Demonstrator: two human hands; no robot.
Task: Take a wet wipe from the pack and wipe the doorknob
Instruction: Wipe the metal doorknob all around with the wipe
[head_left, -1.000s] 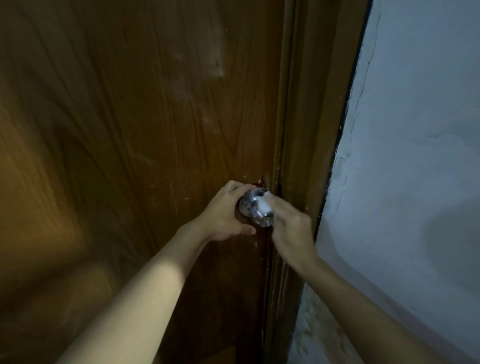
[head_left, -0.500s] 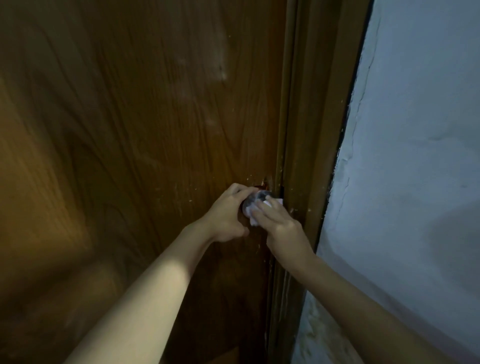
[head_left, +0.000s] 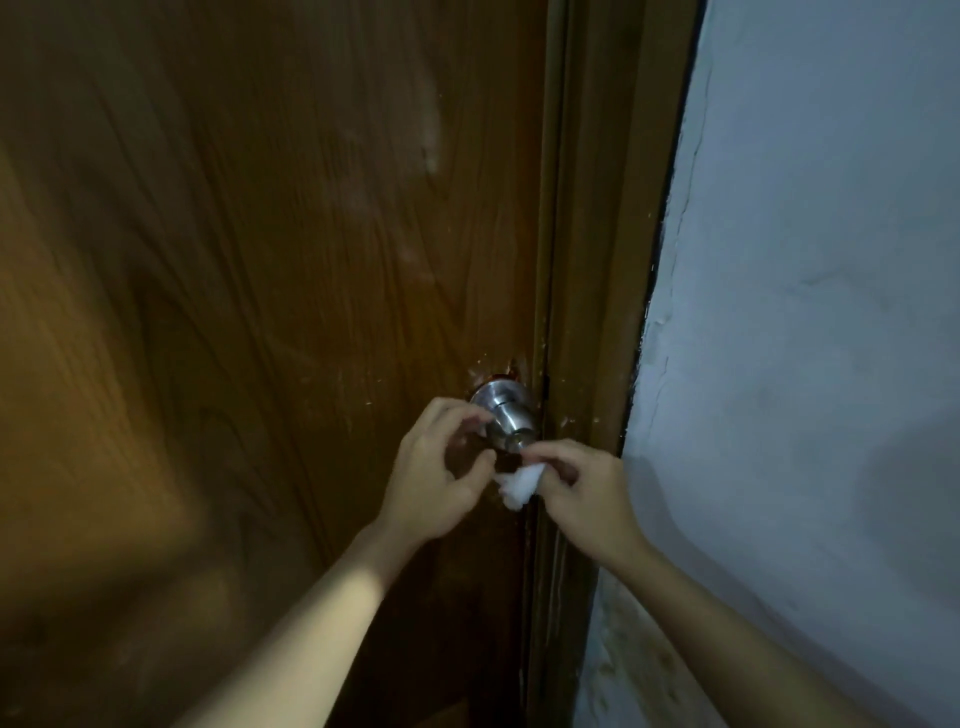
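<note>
A round silver doorknob (head_left: 508, 418) sticks out of a brown wooden door (head_left: 270, 291) near its right edge. My right hand (head_left: 584, 491) pinches a crumpled white wet wipe (head_left: 519, 486) just below the knob; the wipe hangs off the knob, barely under it. My left hand (head_left: 434, 467) curls beside the knob's left side, fingertips near its neck, thumb and fingers apart, holding nothing that I can see. The wipe pack is not in view.
The wooden door frame (head_left: 597, 291) runs vertically right of the knob. A pale painted wall (head_left: 810, 338) with cracked, flaking edges fills the right side. The scene is dim.
My right hand has pulled the wipe down off the knob, which now shows bare. My left hand has loosened from the knob and slid a little lower.
</note>
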